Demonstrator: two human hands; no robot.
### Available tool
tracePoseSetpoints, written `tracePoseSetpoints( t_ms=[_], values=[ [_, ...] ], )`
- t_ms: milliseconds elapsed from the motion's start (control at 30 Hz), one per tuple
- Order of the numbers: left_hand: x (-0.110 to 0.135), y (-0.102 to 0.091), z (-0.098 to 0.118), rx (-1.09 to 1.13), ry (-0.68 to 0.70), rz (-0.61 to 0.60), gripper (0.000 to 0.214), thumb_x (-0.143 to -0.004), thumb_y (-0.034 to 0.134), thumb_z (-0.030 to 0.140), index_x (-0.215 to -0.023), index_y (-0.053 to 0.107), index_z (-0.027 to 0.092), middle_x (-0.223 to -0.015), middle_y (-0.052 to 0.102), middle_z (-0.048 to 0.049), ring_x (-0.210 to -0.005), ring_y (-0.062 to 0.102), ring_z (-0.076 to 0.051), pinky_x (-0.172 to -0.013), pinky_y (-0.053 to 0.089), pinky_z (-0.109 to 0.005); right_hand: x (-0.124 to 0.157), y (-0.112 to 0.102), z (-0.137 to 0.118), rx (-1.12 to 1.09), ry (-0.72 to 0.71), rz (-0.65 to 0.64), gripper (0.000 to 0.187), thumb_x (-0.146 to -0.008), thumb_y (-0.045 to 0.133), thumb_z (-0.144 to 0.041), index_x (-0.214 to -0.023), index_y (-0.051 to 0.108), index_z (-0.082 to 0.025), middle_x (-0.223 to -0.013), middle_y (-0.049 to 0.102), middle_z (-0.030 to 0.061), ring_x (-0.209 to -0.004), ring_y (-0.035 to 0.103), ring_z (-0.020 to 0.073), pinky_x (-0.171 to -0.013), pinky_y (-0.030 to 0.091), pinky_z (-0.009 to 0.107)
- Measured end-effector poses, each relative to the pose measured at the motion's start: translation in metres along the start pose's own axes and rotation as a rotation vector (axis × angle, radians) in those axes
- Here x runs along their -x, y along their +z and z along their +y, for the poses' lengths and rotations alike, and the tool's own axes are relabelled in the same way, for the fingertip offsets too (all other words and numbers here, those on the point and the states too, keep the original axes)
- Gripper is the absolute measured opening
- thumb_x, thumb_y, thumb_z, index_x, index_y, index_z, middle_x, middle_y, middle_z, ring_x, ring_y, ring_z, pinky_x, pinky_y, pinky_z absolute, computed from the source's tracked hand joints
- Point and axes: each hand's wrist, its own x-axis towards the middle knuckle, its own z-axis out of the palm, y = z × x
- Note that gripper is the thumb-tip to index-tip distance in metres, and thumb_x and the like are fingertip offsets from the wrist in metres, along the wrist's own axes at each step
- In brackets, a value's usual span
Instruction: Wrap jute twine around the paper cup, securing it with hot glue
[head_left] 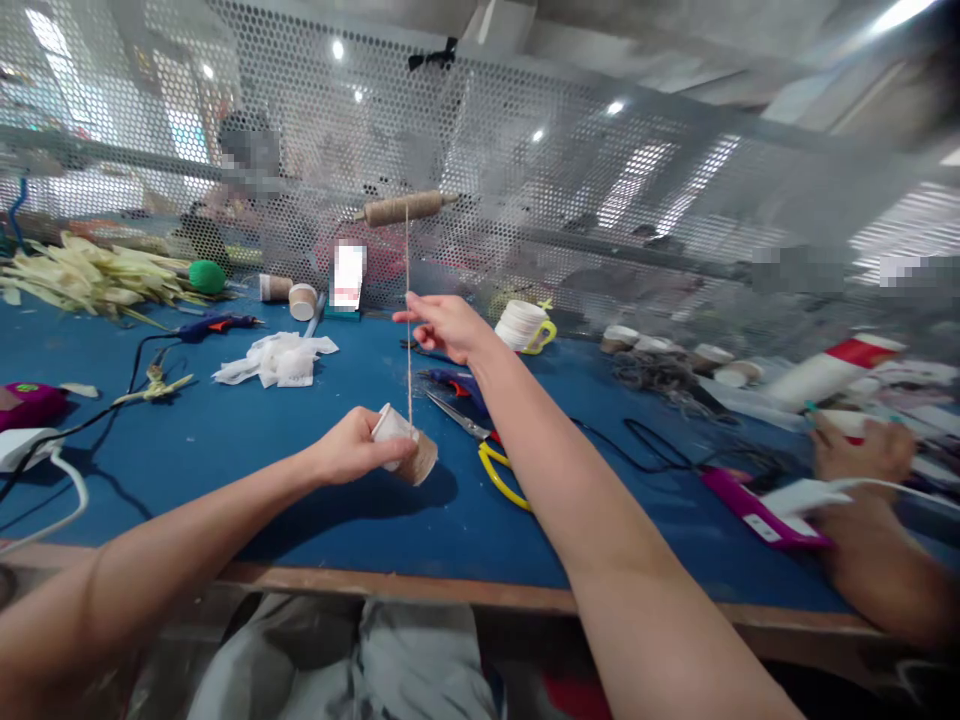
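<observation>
My left hand (356, 447) is closed around a small paper cup (391, 430), held tilted above the blue table. Brown twine covers the cup's lower part. From there a strand of twine (409, 375) runs up to a spool of twine (403, 208) mounted on a rod at the mesh panel. My right hand (446, 325) is raised higher up, its fingertips on that strand just below the spool. Beneath my right forearm lie scissors with yellow handles (499, 478) and a blue glue gun (454, 382).
White tissue-like pieces (277, 358), another glue gun (217, 324), pale husks (90, 275) and cups (302, 301) lie to the left. A stack of white cups (521, 326) stands behind my right arm. A purple power strip (765, 510) and another person's hand (862, 450) are at right.
</observation>
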Motion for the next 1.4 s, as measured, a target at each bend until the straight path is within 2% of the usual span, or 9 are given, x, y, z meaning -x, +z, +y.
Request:
tracePoseSetpoints(
  t_ms=[233,500,667,767,867,967,1100,1233,1400],
  values=[
    [0.001,0.0,0.002,0.039,-0.019,-0.03,0.026,-0.063,0.064,0.035,-0.056,0.058,0.011,-0.051,0.051,0.0019,-0.05,0.041,-0.007,-0.051,0.035,-0.02,-0.008,0.023,-0.002,0.082,-0.083,0.111,0.019,-0.077,0.041,-0.003,-0.084,0.055,-0.014,-0.051,0.053,-0.0035,-0.038,0.046,0.0064,-0.036,0.036,0.018],
    [0.005,0.002,0.008,0.184,-0.114,-0.073,0.025,-0.057,0.068,0.032,-0.056,0.058,0.01,-0.05,0.05,0.0027,-0.05,0.042,-0.007,-0.051,0.034,-0.02,0.051,0.027,0.052,0.503,0.02,-0.558,0.018,-0.06,0.049,-0.001,-0.057,0.062,-0.014,-0.049,0.056,-0.0056,-0.044,0.046,0.0068,-0.043,0.034,0.018],
    [0.01,0.005,0.015,0.185,-0.146,-0.164,0.022,-0.057,0.069,0.03,-0.054,0.058,0.01,-0.048,0.048,0.0036,-0.048,0.04,-0.006,-0.048,0.032,-0.019,0.061,0.021,0.064,0.455,0.125,-0.724,0.014,-0.06,0.053,-0.007,-0.063,0.066,-0.014,-0.05,0.056,-0.0062,-0.044,0.046,0.0064,-0.043,0.036,0.017],
    [0.01,0.004,0.016,0.209,-0.164,-0.146,0.022,-0.056,0.069,0.029,-0.062,0.061,0.01,-0.053,0.053,0.0027,-0.051,0.044,-0.007,-0.051,0.035,-0.019,0.053,0.013,0.06,0.415,0.188,-0.609,0.027,-0.072,0.05,-0.017,-0.095,0.064,-0.015,-0.058,0.061,-0.0029,-0.044,0.05,0.0068,-0.044,0.04,0.017],
    [0.006,0.002,0.012,0.179,-0.144,-0.08,0.024,-0.059,0.067,0.033,-0.059,0.059,0.01,-0.051,0.051,0.0029,-0.049,0.042,-0.007,-0.05,0.034,-0.019,0.043,-0.006,0.051,0.659,0.182,-0.207,0.036,-0.082,0.044,-0.027,-0.115,0.054,-0.018,-0.07,0.066,0.0014,-0.05,0.056,0.0086,-0.047,0.043,0.018],
    [0.0,-0.001,0.005,0.134,-0.104,0.019,0.026,-0.059,0.066,0.035,-0.054,0.057,0.01,-0.048,0.049,0.0031,-0.048,0.04,-0.006,-0.049,0.031,-0.019,0.035,-0.034,0.049,0.92,0.241,0.125,0.034,-0.085,0.041,-0.028,-0.111,0.055,-0.012,-0.094,0.065,0.012,-0.076,0.062,0.0163,-0.063,0.046,0.023],
    [-0.008,-0.004,-0.005,0.097,-0.073,0.129,0.025,-0.057,0.065,0.035,-0.054,0.058,0.011,-0.049,0.051,0.0022,-0.049,0.042,-0.008,-0.051,0.033,-0.02,0.032,-0.061,0.062,1.012,0.417,0.18,0.024,-0.076,0.057,-0.02,-0.093,0.062,-0.003,-0.096,0.061,0.0216,-0.094,0.057,0.0285,-0.075,0.044,0.032],
    [-0.012,-0.007,-0.012,0.055,-0.04,0.171,0.026,-0.058,0.064,0.036,-0.055,0.059,0.011,-0.05,0.052,0.0016,-0.05,0.044,-0.009,-0.052,0.034,-0.021,0.033,-0.063,0.08,0.967,0.509,0.169,0.027,-0.081,0.054,-0.027,-0.104,0.055,-0.013,-0.105,0.056,0.0105,-0.092,0.056,0.019,-0.076,0.046,0.034],
    [-0.014,-0.007,-0.014,0.047,-0.07,0.215,0.028,-0.057,0.063,0.038,-0.062,0.061,0.01,-0.053,0.054,0.0006,-0.05,0.045,-0.009,-0.052,0.034,-0.022,0.04,-0.061,0.081,0.774,0.44,0.23,0.011,-0.068,0.06,-0.013,-0.077,0.06,-0.006,-0.066,0.061,0.0115,-0.065,0.06,0.0207,-0.058,0.046,0.029]
  ],
)
